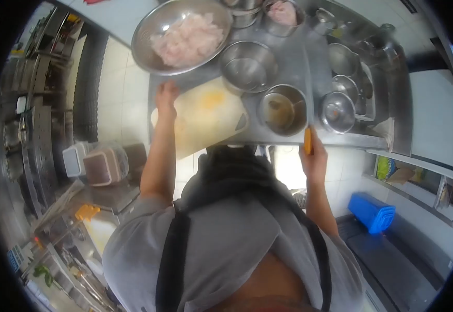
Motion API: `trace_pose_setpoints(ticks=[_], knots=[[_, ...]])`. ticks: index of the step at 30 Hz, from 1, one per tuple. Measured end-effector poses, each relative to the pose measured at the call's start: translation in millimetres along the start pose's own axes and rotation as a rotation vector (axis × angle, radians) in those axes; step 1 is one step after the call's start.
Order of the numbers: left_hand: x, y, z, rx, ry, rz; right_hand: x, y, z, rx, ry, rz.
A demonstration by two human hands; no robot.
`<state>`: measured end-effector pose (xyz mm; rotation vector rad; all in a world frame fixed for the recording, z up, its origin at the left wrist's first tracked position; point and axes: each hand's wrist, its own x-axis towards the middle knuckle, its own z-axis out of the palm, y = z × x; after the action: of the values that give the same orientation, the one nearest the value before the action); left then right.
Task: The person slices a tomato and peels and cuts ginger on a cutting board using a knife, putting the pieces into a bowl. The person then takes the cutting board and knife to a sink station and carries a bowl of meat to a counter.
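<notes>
My right hand (314,158) is closed around the yellow-orange handle of a knife (308,139). Its long thin blade points away from me over the steel counter. At the far left edge of a pale cutting board (195,122) is my left hand (167,96), its fingers blurred and partly turned away. Whether it grips the board cannot be made out. The board sits askew, one corner jutting past the counter's front edge, with a yellowish patch on top. Just beyond my left hand, a large steel colander (140,49) holds pale, pinkish raw meat pieces (190,41).
A steel pot (268,99) with brownish liquid and a steel bowl (248,60) stand right of the board. Farther back, a pot holds pink meat (282,13). Several steel bowls (338,112) line the right side. Lidded containers (103,165) stand left, a blue bin (372,212) lower right.
</notes>
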<state>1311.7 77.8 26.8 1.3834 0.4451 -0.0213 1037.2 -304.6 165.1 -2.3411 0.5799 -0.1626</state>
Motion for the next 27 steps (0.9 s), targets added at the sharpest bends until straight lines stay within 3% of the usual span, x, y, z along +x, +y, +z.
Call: trace_pose_setpoints(ticks=[1,3,4,7,9,11,13,15,19,21,22,24,27], knots=[[2.7,24.1,-2.8,-0.063,0.015,-0.171,-9.2,-3.6,12.3,-0.092,0.01,-0.191],[27.4,49.5,-9.4,-0.085,-0.05,-0.243,-25.5,-1.8,33.3,-0.099,-0.028,-0.469],[39.3,59.8,-10.7,-0.104,-0.131,-0.313,-29.4,-12.6,36.3,-0.136,-0.217,-0.43],[65.9,80.0,-9.3,-0.011,-0.273,-0.388,-30.9,-10.0,92.3,-0.211,-0.311,-0.461],[73.4,79.8,-4.7,0.012,-0.317,-0.44,-18.0,-13.6,126.8,-0.199,-0.346,-0.602],[83.7,74.7,-0.9,0.037,-0.358,-0.49,-4.1,-3.6,168.7,-0.269,-0.335,-0.635],[94.5,56.1,-4.8,-0.19,-0.284,-0.397,5.8,-7.7,191.3,-0.333,-0.335,-0.663],[104.0,49.0,-3.9,-0.235,-0.225,-0.392,11.6,-19.0,202.2,-0.154,-0.246,-0.61],[111.9,53.9,-4.1,-0.313,-0.152,-0.375,17.1,-38.6,198.5,-0.161,-0.123,-0.638],[111.5,63.0,-7.4,-0.29,-0.121,-0.376,18.1,-55.1,200.8,0.407,-0.04,0.104],[116.6,65.8,-12.4,-0.265,-0.088,-0.363,24.8,-68.4,197.3,0.407,-0.04,0.105],[132.1,58.9,-26.1,-0.305,-0.068,-0.356,49.7,-94.0,194.6,0.941,0.051,0.57],[117.6,74.5,-51.6,-0.212,-0.05,-0.381,85.9,-102.6,207.1,0.987,0.137,0.581]])
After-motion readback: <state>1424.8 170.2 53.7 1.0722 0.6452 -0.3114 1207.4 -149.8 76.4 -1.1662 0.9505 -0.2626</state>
